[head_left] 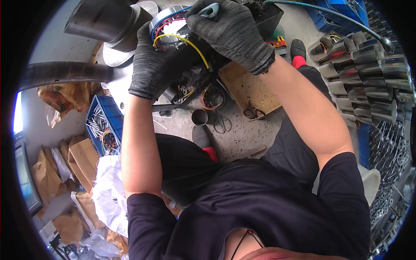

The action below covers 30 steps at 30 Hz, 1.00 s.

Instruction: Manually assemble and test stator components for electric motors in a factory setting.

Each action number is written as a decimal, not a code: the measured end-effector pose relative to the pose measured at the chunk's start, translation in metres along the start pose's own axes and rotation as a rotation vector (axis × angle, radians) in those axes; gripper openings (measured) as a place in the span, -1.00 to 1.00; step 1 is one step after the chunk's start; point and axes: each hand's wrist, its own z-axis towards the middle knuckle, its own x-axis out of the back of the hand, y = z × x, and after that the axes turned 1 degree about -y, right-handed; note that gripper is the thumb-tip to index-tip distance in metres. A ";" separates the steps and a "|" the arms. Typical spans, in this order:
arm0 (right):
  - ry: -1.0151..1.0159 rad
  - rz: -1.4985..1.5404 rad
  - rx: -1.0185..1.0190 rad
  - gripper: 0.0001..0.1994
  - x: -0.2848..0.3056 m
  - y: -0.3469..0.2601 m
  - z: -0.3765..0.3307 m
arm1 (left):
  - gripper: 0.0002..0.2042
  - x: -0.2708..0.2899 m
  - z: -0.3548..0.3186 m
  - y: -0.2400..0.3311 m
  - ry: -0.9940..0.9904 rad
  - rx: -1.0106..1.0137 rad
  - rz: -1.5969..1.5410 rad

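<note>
My left hand [149, 63], in a dark grey knit glove, is wrapped round the near left side of a motor stator [166, 19]. This metal ring has red and blue windings inside, and a yellow wire [190, 44] loops out of it toward me. At the stator's right edge, my right hand [232, 34], gloved alike, is closed round a small tool with a grey-blue handle [209, 10]. Its working end is hidden by my fingers, so the kind of tool cannot be told.
A large dark metal cylinder [102, 21] stands at the far left. A blue crate [104, 123] holds metal rods. On the floor lie a cardboard piece [253, 89] and scissors [254, 113]. Stacked metal sleeves [368, 78] fill the right side. A dark hose [65, 74] crosses at left.
</note>
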 end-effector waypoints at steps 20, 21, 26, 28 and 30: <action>-0.242 -0.834 0.585 -0.81 -0.006 -0.009 0.044 | -0.28 -0.020 -0.010 0.034 -0.008 0.603 -1.116; -0.241 -0.833 0.583 -0.81 -0.006 -0.008 0.045 | -0.28 -0.022 -0.010 0.036 -0.008 0.604 -1.114; -0.167 -0.754 0.520 -0.78 -0.013 0.004 0.038 | -0.54 -0.015 -0.010 0.027 -0.193 0.597 -1.121; -0.149 -0.648 0.394 -0.78 -0.018 0.007 0.034 | -0.46 -0.018 -0.013 0.033 -0.096 0.481 -0.810; -0.146 -0.525 0.226 -0.73 -0.026 0.007 0.031 | -0.33 -0.017 -0.015 0.041 0.008 0.365 -0.493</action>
